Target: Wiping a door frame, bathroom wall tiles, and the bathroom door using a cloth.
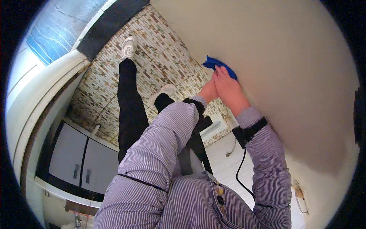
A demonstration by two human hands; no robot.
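Note:
A crumpled blue cloth [227, 70] lies against the beige wall [282, 76], low down where it meets the tiled floor. Over it is my right hand [231, 93], its fingers stretched along the cloth and holding it to the wall. My left hand [208, 91] is right beside it, touching the right hand near the cloth. Its fingers are mostly hidden, so their grip does not show. Both forearms wear striped sleeves with black straps.
Patterned mosaic tiles [152, 42] cover the floor, where my white shoes [129, 46] stand. A grey two-door cabinet [82, 160] is at the lower left. A dark threshold [110, 30] borders a blue mat [57, 34]. A black cable [240, 179] hangs beside my right arm.

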